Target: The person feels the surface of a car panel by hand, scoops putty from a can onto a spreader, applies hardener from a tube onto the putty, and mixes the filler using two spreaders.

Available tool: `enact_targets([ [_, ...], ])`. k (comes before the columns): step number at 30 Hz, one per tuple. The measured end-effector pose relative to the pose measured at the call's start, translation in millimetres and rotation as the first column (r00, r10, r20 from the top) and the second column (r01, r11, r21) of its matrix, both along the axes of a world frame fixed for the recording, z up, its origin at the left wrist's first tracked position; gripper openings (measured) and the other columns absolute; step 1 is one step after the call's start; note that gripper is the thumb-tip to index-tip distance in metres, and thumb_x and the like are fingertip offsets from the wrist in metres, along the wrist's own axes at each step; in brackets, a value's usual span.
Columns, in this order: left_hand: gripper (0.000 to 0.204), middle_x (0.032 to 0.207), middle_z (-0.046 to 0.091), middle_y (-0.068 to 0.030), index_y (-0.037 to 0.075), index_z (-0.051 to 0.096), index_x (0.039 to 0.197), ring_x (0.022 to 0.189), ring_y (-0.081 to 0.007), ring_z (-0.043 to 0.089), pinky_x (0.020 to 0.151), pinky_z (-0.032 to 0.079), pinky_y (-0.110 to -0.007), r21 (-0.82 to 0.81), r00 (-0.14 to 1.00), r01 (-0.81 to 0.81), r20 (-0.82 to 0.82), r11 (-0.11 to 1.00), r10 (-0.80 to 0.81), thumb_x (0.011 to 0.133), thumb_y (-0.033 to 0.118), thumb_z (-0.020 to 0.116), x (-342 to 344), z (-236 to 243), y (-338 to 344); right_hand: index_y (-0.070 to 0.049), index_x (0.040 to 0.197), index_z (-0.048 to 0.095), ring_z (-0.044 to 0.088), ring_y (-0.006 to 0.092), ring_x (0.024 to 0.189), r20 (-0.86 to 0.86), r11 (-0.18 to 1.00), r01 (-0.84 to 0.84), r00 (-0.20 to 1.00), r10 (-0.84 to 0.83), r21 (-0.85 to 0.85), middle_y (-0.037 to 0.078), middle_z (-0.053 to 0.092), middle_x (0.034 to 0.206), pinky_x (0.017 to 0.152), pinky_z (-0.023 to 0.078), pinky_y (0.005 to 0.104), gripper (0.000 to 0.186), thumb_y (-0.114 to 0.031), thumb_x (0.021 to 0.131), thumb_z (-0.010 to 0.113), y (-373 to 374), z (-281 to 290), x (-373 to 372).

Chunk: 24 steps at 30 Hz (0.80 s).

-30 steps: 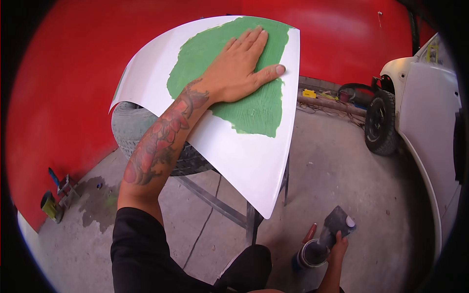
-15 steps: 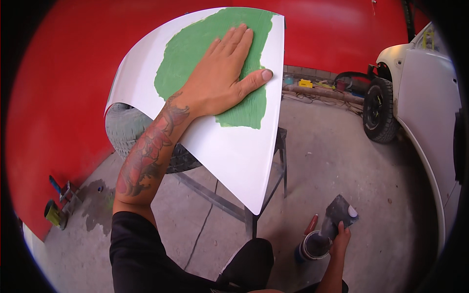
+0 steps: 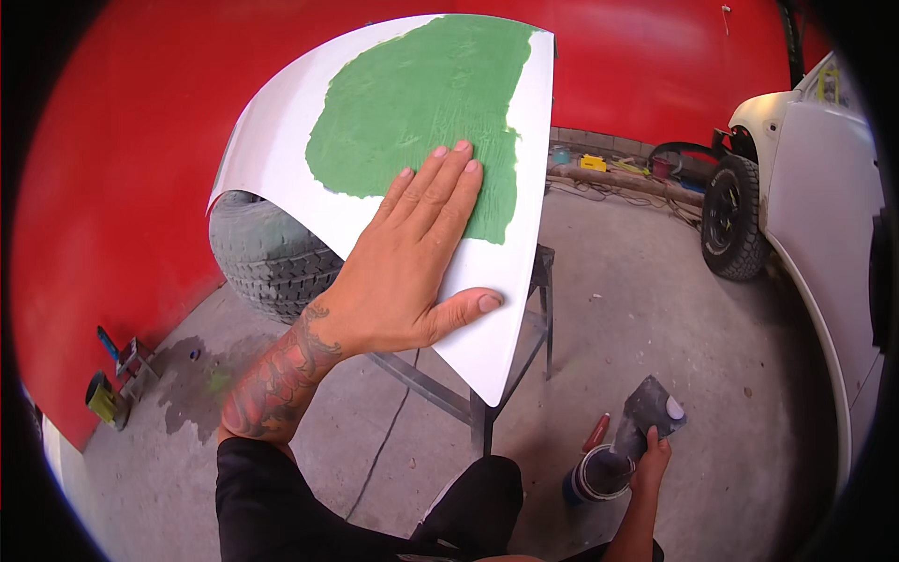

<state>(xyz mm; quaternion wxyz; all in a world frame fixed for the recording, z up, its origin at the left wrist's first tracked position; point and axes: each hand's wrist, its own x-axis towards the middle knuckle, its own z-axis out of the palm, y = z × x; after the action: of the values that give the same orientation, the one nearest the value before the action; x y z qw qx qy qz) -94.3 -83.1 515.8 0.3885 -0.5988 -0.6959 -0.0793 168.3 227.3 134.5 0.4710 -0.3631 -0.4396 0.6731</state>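
Observation:
My left hand (image 3: 421, 234) lies flat with its fingers stretched out on a white curved car panel (image 3: 513, 323). Its fingertips rest on the lower part of a large green coated patch (image 3: 412, 103) that shows faint streaks. The thumb spreads over bare white surface near the panel's right edge. Low on the right, my right hand (image 3: 653, 464) grips a dark, flat, squarish plate (image 3: 651, 403) by its near end; a pale dab sits on the plate. Beneath it stands an open can (image 3: 599, 473), and a reddish-brown tool handle (image 3: 596, 431) lies beside the can.
A dark metal stand (image 3: 482, 426) is under the panel, with a tyre (image 3: 281, 267) behind its left side. Red wall (image 3: 122, 187) curves round. At right is a white vehicle (image 3: 824, 169) with a black wheel (image 3: 732, 215). A yellow-green bucket (image 3: 108, 401) stands far left.
My left hand has slid down the panel toward me, from the upper green patch to its lower edge. My right hand and the dark plate have stayed almost in place.

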Motion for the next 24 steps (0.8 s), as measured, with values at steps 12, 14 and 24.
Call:
enact_targets([
  [12, 0.078, 0.149, 0.033, -0.0189, 0.002, 0.029, 0.146, 0.140, -0.0367, 0.029, 0.113, 0.026, -0.049, 0.078, 0.992, 0.012, 0.128, 0.997, -0.022, 0.088, 0.039, 0.063, 7.7, 0.3, -29.3, -0.003, 0.112, 0.058, 0.064, 0.0198, 0.088, -0.014, 1.000, 0.005, 1.000, -0.005, -0.012, 0.008, 0.065, 0.105, 0.072, 0.055, 0.0358, 0.028, -0.026, 0.097, 0.055, 0.5, 0.3, 0.2],
  [14, 0.086, 0.149, 0.037, -0.0139, 0.008, 0.031, 0.148, 0.141, -0.0338, 0.029, 0.113, 0.029, -0.046, 0.274, 0.989, -0.081, -0.093, 0.958, 0.111, 0.077, 0.024, 0.077, -5.4, 25.7, -21.1, -0.002, 0.114, 0.058, 0.064, 0.0197, 0.089, -0.066, 0.998, 0.002, 0.998, 0.002, 0.063, 0.008, 0.064, 0.107, 0.073, 0.055, 0.0351, 0.029, -0.026, 0.097, 0.055, -0.7, 0.6, 0.3],
  [24, 0.091, 0.153, 0.023, -0.0213, 0.001, 0.025, 0.146, 0.144, -0.0361, 0.018, 0.116, 0.018, -0.047, 0.089, 0.970, -0.170, -0.159, 0.981, 0.182, 0.076, 0.031, 0.075, -5.5, 93.3, -5.6, -0.002, 0.118, 0.057, 0.065, 0.0196, 0.089, -0.061, 0.999, 0.016, 0.998, -0.019, -0.038, 0.007, 0.064, 0.107, 0.073, 0.055, 0.0339, 0.031, -0.025, 0.097, 0.054, -7.4, 14.8, 3.5],
])
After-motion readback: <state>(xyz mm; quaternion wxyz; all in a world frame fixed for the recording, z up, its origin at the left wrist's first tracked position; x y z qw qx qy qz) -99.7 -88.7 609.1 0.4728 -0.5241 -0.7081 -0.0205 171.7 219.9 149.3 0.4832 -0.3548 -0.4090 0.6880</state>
